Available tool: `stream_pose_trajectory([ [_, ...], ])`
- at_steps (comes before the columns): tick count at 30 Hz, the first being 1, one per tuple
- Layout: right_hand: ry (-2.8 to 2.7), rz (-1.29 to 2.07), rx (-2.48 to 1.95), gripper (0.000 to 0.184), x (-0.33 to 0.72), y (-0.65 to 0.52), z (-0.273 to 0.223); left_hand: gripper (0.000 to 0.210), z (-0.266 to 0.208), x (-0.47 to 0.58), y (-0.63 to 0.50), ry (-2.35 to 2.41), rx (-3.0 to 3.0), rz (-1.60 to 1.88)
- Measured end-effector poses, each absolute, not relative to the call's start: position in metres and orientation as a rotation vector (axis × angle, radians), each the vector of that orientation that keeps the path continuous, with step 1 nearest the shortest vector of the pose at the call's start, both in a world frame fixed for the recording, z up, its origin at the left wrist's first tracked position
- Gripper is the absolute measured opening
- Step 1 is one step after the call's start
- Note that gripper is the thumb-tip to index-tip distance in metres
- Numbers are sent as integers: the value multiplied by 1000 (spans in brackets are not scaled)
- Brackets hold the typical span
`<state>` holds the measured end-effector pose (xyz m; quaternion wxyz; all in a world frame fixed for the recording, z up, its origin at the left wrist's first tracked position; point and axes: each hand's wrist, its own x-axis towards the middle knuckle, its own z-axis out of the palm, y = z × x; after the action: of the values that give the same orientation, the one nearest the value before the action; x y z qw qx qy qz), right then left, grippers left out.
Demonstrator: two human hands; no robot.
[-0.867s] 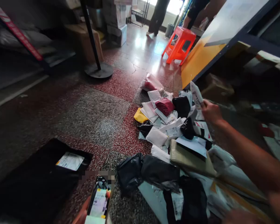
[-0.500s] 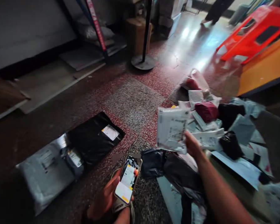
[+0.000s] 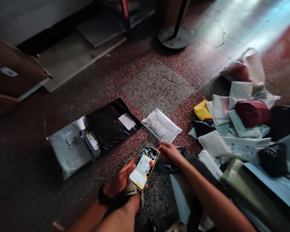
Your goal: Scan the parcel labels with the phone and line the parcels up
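My left hand [image 3: 118, 180] grips a phone [image 3: 143, 167] with a lit screen, held low over the speckled floor. My right hand [image 3: 169, 150] hovers just beyond the phone with nothing in it, fingers loosely apart, right below a white parcel bag [image 3: 161, 125] that lies flat on the floor. To the left of that bag lie a black parcel [image 3: 111, 124] with a white label, a small grey parcel [image 3: 90, 141] and a larger grey parcel [image 3: 69, 145] in a row.
A heap of parcels [image 3: 241, 129] in white, black, red and yellow covers the floor at the right. A round pole base [image 3: 175, 37] stands at the back. A cardboard box [image 3: 12, 72] sits at the far left, and a low shelf edge [image 3: 87, 35] runs behind.
My right hand carried the white parcel bag leftward from the heap and let it go on the floor beside the black parcel. The view tilted down and left.
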<state>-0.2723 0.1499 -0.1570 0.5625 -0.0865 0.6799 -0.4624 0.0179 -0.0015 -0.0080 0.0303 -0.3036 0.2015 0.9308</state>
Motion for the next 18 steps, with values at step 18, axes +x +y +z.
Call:
stream_pose_trajectory([
  [18, 1903, -1300, -7, 59, -278, 158, -194, 63, -8, -20, 5, 686, -815, 3052],
])
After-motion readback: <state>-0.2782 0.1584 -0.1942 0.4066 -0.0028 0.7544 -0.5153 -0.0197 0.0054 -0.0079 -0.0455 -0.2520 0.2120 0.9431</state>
